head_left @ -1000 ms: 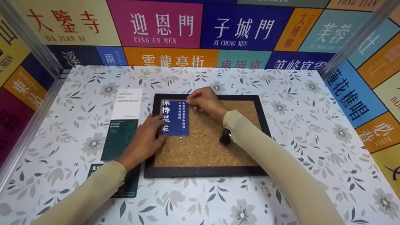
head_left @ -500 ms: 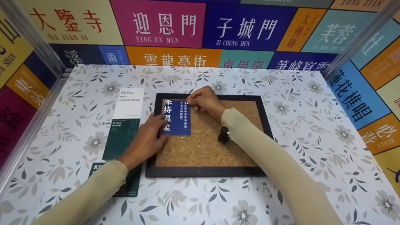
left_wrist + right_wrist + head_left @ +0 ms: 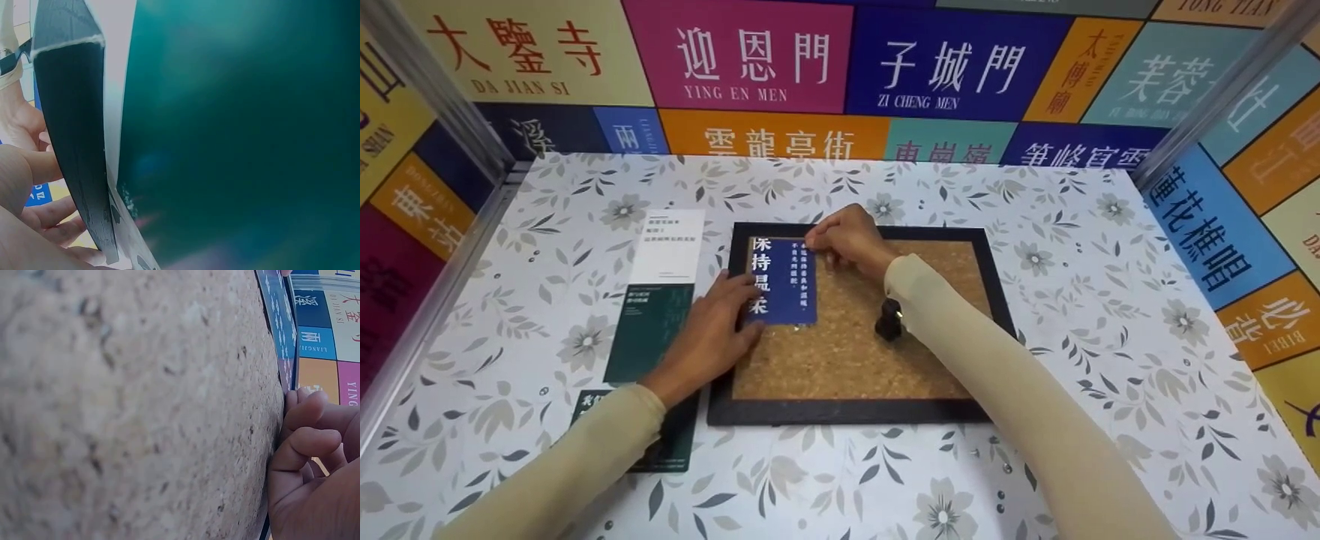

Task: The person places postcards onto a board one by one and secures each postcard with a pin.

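A blue card (image 3: 787, 292) with white characters lies at the upper left of a cork board (image 3: 855, 360) in a black frame (image 3: 855, 412). My left hand (image 3: 716, 322) rests on the frame's left side, its fingertips and thumb touching the card's left part. The right hand (image 3: 851, 238) pinches its fingertips together at the card's upper right corner; a small pin there is mostly hidden by them. Another small clear pin (image 3: 800, 327) shows at the card's lower edge. In the right wrist view, the right hand's curled fingers (image 3: 306, 444) meet the blue card (image 3: 277, 320) beside the cork.
Left of the board lie a white card (image 3: 669, 246), a dark green card (image 3: 649, 330) and another dark card (image 3: 671, 439), partly under the left sleeve. A black wrist camera (image 3: 889, 321) hangs under the right wrist. Coloured panels with characters (image 3: 742, 60) enclose the floral table.
Both hands stay at the card. The right wrist and its black camera have shifted slightly left, while the fingertips remain at the same corner. The card has not visibly moved on the board.
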The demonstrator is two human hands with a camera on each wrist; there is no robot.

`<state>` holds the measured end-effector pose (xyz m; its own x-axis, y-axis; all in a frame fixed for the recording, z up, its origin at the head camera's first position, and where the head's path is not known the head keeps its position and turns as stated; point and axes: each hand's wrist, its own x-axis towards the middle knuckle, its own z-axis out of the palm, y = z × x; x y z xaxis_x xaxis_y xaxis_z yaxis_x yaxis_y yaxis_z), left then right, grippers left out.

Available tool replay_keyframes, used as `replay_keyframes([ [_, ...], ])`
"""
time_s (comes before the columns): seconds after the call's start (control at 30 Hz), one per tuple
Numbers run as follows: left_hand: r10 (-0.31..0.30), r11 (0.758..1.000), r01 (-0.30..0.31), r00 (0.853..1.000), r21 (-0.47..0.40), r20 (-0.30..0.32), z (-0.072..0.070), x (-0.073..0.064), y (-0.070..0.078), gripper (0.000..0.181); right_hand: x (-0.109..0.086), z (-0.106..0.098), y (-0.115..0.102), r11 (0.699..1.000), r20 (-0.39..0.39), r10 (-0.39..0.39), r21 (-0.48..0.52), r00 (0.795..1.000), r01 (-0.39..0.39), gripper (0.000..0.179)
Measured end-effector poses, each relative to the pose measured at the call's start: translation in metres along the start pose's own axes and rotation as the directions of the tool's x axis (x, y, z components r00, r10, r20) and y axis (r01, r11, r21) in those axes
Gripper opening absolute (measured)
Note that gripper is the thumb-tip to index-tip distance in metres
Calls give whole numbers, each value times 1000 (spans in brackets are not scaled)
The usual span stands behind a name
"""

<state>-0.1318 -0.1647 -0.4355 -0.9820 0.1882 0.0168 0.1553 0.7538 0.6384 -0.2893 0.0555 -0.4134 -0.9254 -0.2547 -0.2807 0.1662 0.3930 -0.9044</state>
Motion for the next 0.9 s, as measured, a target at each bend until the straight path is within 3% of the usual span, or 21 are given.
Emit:
replay_keyframes([
  [0.47,-1,1000,1,1000,-6,-2,0,-1,-2,53,1,3,1,999,-40,-24,-43,999,22,13],
  [0.9,1,1000,-1,1000,-2,1,0,1,0,52,-1,5,6,990,-66,-118,-92,991,111,13],
])
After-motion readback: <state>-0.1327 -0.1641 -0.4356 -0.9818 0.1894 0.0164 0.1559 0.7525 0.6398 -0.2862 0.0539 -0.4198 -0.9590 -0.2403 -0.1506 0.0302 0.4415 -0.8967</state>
